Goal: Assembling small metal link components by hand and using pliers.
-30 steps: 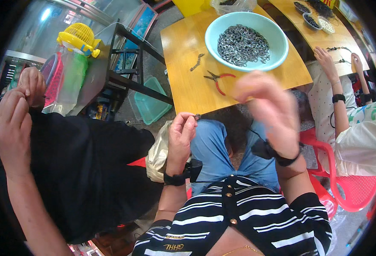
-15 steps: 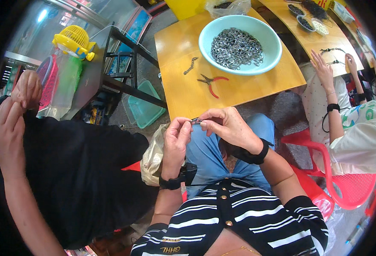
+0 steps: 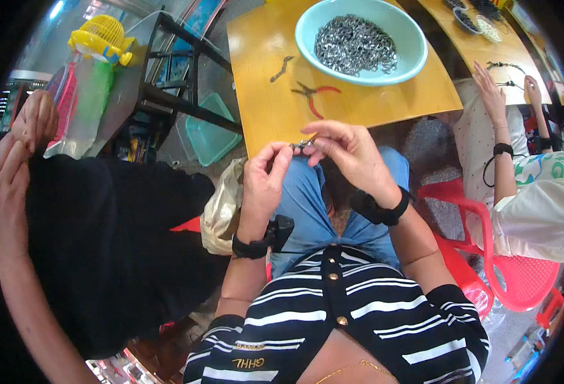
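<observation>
Over my lap, just off the table's near edge, my left hand [image 3: 266,176] pinches one end of a short piece of linked metal chain [image 3: 302,146] between thumb and fingers. The fingers of my right hand [image 3: 349,157] close on the other end, partly hiding it. Beyond them on the table lie pliers [image 3: 308,93] with red handles, jaws apart. A short dark strip of chain links [image 3: 282,69] rests to their left. Farther back, a pale blue basin [image 3: 415,50] holds a heap of loose metal links [image 3: 355,46].
The yellow wooden table [image 3: 259,96] ends in front of my knees. A person in black sits close at my left, hands [image 3: 29,125] raised. Another works at my right, by a red plastic chair [image 3: 525,278]. A green tub [image 3: 214,137], dark stand and yellow fan [image 3: 103,40] are left.
My right hand has lifted and spread its fingers somewhat, so more of the chain piece shows. The whole view has shifted slightly, with the table higher in the picture.
</observation>
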### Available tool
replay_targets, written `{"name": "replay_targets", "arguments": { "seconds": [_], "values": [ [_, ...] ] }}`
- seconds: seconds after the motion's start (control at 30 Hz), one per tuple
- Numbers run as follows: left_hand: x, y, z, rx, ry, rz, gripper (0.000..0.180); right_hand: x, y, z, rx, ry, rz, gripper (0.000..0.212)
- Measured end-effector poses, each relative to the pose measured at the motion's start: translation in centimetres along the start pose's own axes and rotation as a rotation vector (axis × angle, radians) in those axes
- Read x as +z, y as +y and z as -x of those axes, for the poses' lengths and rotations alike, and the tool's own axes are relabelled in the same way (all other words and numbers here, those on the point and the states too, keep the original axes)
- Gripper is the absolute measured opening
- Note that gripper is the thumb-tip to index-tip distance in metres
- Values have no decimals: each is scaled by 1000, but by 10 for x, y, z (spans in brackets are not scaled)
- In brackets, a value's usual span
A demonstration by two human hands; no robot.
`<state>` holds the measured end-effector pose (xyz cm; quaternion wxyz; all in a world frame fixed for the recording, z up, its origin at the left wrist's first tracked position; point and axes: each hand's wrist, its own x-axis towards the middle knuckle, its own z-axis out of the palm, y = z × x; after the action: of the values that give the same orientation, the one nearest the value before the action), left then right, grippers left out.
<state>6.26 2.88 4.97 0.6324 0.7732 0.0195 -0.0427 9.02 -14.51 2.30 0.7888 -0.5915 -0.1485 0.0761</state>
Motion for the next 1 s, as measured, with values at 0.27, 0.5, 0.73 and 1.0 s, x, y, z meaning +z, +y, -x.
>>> {"name": "replay_targets", "arguments": {
  "seconds": [0.27,0.5,0.73,1.0],
  "values": [
    [-1,-7,5,-35,-27,78,17,1,1,4,109,-78,-171,19],
    [-1,-5,7,-29,-36,50,16,4,8,4,164,-110,-191,19],
    [-2,-9,5,-14,-45,136,16,1,11,2,66,-22,-148,14],
    [-4,-8,10,-32,-33,152,17,5,6,6,119,-35,-202,14]
  ]
}}
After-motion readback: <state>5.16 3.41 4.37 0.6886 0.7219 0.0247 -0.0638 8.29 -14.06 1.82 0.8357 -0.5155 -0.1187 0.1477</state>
